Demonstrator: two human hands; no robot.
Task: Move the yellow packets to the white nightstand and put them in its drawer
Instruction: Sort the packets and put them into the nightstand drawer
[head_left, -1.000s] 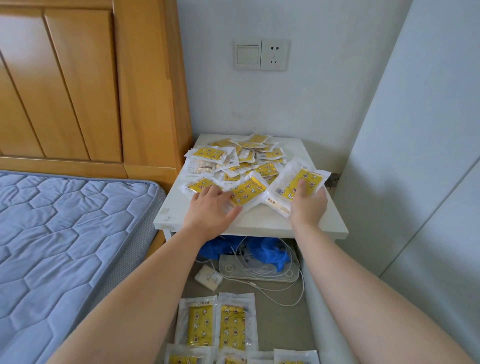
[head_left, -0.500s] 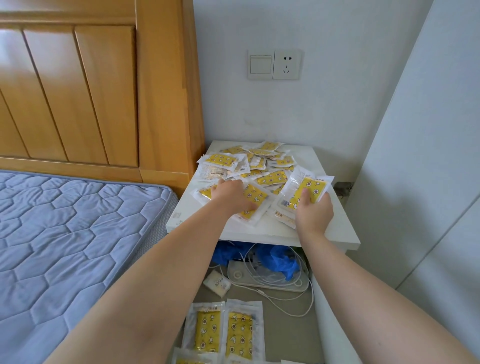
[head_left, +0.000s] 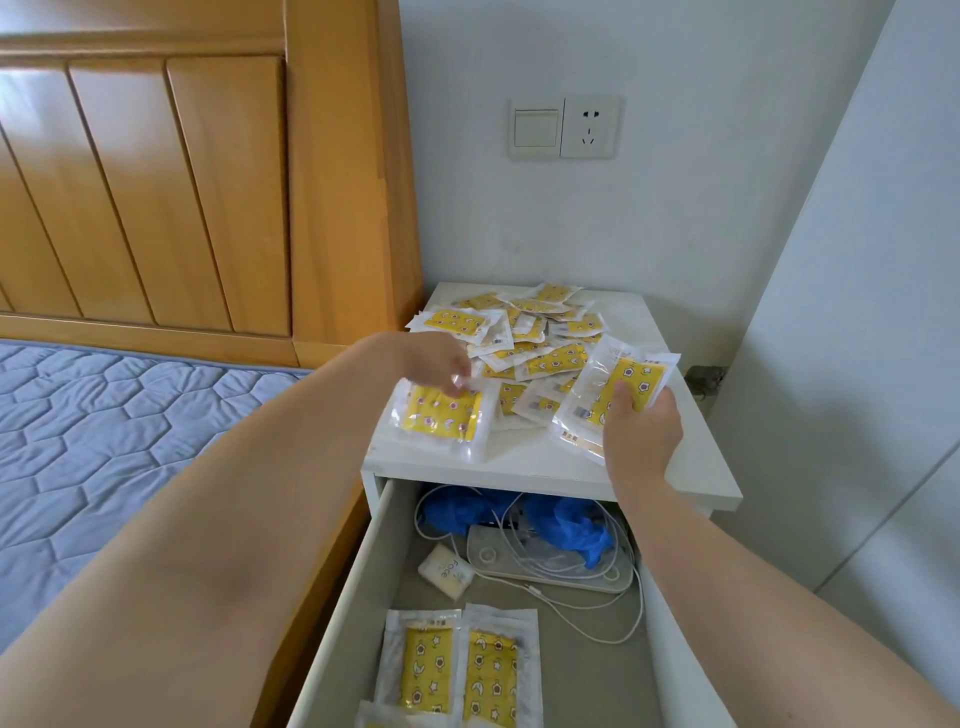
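The right hand gripped a small stack of packets, thumb curled over the top face and fingers underneath. The left hand appeared to pinch one yellow packet by its far edge. Motion blur hid those fingertips, so the exact hold was uncertain. Both loads were held just above the front of the white nightstand, over its top and not yet over the open drawer.

Behind them the loose pile covered most of the top. In the drawer, a few drawer packets lay flat near its front end, with white cables and a blue bag further back. By that showing the task was early: only a handful was stowed and the bulk was left to move.

The right hand's stack ran its long axis from near-left to far-right, tilted up toward the wall. The left packet lay roughly crosswise, along the nightstand's front edge. The stowed ones pointed lengthwise along the drawer, side by side.
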